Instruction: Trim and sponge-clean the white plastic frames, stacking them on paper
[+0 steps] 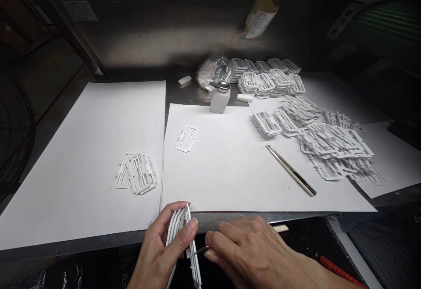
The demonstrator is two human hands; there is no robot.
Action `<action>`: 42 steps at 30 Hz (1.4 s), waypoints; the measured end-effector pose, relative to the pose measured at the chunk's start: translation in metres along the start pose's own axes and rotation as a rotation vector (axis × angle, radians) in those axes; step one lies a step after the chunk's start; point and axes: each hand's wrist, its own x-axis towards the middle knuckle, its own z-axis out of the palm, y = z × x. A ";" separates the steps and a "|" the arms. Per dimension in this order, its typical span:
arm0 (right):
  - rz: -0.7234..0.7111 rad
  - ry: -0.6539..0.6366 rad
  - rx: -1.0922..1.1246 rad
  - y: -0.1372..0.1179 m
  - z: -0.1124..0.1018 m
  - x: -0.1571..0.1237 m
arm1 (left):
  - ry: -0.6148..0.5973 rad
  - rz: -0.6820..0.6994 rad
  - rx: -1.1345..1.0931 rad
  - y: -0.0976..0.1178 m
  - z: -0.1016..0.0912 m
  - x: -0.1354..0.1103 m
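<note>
Below the table's front edge, my left hand (162, 247) is closed around several white plastic frames (176, 227). The frame nearest my right hand stands a little apart from the others. My right hand (250, 249) pinches a thin metal-tipped tool (202, 250), its tip at the edge of that frame. The rest of the tool is mostly hidden by my fingers. A pale stick end (280, 228) shows beyond my right hand; whether it belongs to the tool I cannot tell. On the paper, a single frame (187, 139) lies flat, with a small pile of frames (141, 173) to the left.
White paper sheets (210, 170) cover much of the metal table. A utility knife (291, 170) lies at centre right. Large heaps of frames (332, 142) and stacked frames (259, 78) fill the right side. A pump bottle (219, 99) stands before a plastic bag (215, 73).
</note>
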 end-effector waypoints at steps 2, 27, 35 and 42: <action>-0.006 -0.007 -0.010 0.000 0.000 0.001 | 0.003 -0.007 0.006 0.001 0.000 0.000; -0.002 0.095 0.021 0.000 0.010 0.001 | 0.036 0.011 -0.008 0.008 0.008 -0.004; -0.022 0.186 0.007 0.001 0.011 0.002 | -0.003 -0.002 -0.013 0.005 0.005 -0.003; -0.040 0.231 -0.084 0.001 0.013 0.002 | 0.016 -0.008 -0.045 0.003 0.007 -0.003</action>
